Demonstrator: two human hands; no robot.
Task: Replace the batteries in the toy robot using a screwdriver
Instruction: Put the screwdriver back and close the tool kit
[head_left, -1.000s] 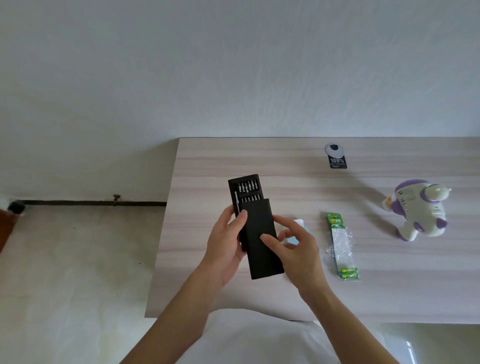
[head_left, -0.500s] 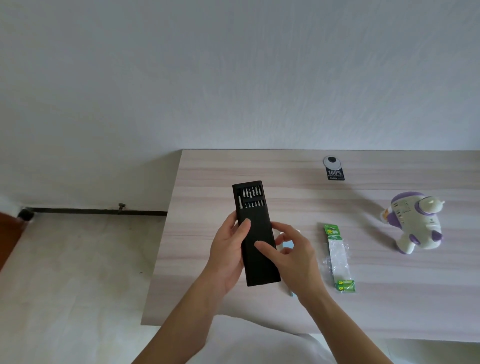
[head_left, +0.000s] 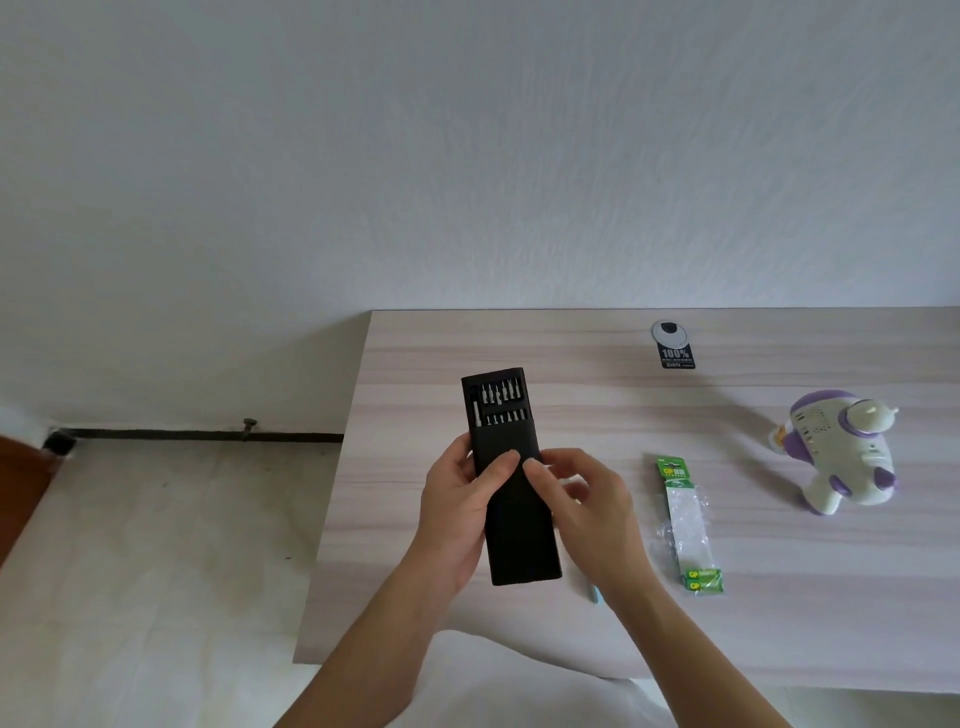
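A black screwdriver kit case (head_left: 519, 540) is held above the wooden table (head_left: 779, 623), its inner tray (head_left: 496, 402) slid partly out at the far end and showing two rows of metal bits. My left hand (head_left: 457, 514) grips the case's left side, thumb across its front. My right hand (head_left: 587, 509) holds the right side, forefinger resting on the front. The white and purple toy robot (head_left: 841, 452) stands at the right. A green battery pack (head_left: 688, 525) with mostly clear, opened plastic lies between the robot and my hands.
A round grey cable grommet with a black "100%" label (head_left: 674, 344) sits near the table's back edge. A pale blue object (head_left: 595, 592) peeks from under my right wrist. The table's left edge drops to a tiled floor (head_left: 156, 545). A white wall is behind.
The case has turned slightly more upright in my hands, and my right forefinger has slid up its front to meet my left thumb. The view has shifted a little downward.
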